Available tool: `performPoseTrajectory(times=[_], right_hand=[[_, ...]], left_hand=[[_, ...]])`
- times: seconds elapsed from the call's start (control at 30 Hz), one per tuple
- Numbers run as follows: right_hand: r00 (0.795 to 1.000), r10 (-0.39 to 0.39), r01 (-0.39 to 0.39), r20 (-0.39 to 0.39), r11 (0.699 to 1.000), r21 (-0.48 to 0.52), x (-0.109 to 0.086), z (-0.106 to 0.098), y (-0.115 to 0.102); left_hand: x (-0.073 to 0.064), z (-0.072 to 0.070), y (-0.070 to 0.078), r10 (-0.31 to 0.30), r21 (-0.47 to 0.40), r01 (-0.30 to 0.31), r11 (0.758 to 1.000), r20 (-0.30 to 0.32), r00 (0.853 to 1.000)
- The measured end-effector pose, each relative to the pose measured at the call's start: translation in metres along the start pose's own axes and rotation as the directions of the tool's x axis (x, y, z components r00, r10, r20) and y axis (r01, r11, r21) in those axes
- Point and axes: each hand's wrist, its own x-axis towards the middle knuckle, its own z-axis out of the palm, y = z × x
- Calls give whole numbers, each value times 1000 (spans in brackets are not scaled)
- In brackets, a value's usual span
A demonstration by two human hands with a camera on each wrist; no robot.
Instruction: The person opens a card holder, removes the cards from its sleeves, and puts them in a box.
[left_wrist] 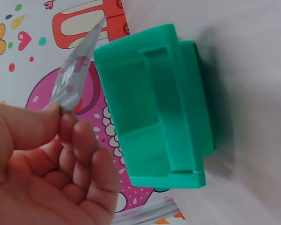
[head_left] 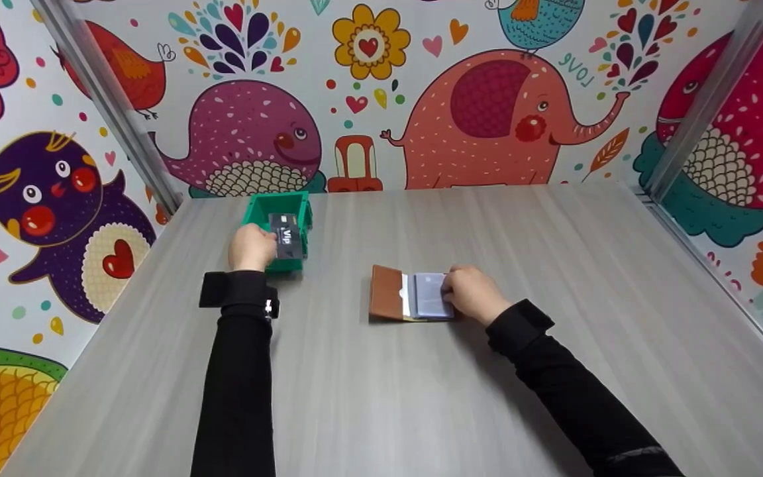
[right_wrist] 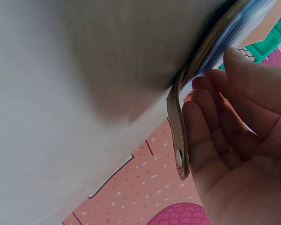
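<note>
My left hand (head_left: 252, 248) pinches a dark card (head_left: 291, 237) marked "Vip" between thumb and fingers, over the green plastic bin (head_left: 284, 266). In the left wrist view the card (left_wrist: 76, 75) is seen nearly edge-on, raised beside the bin's rim, and the visible inside of the bin holds nothing. A brown card holder (head_left: 387, 293) lies spread open on the table, its clear plastic sleeves (head_left: 429, 296) facing up. At its right edge my right hand (head_left: 477, 291) grips the sleeves and cover, thumb on top. A strap with a snap (right_wrist: 179, 136) sticks out beside the fingers.
The wood-grain table (head_left: 368, 397) carries the bin at the back left and the card holder near the middle. Walls with cartoon animals (head_left: 487, 132) close off the back and sides, with metal posts (head_left: 110, 99) at the corners.
</note>
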Motion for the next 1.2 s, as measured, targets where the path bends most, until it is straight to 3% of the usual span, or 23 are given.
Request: performPoseTrajectory(times=[0.2, 0.37, 0.57, 0.8, 1.2], right_hand=[[1000, -2, 2, 6, 1000, -10, 1, -1, -1], [1000, -11, 11, 3, 1000, -13, 1, 0, -1], [1000, -3, 3, 5, 1000, 3, 0, 0, -1], [1000, 10, -10, -2, 1000, 27, -1, 0, -1], [1000, 8, -8, 3, 1000, 26, 1, 2, 0]], left_hand=[[3, 5, -3, -35, -23, 32, 999, -124, 992], [4, 8, -6, -47, -35, 41, 999, -176, 983], [7, 11, -5, -77, -69, 64, 996, -202, 976], [11, 15, -3, -61, -102, 38, 994, -232, 971], [18, 22, -7, -44, -42, 34, 999, -269, 962]])
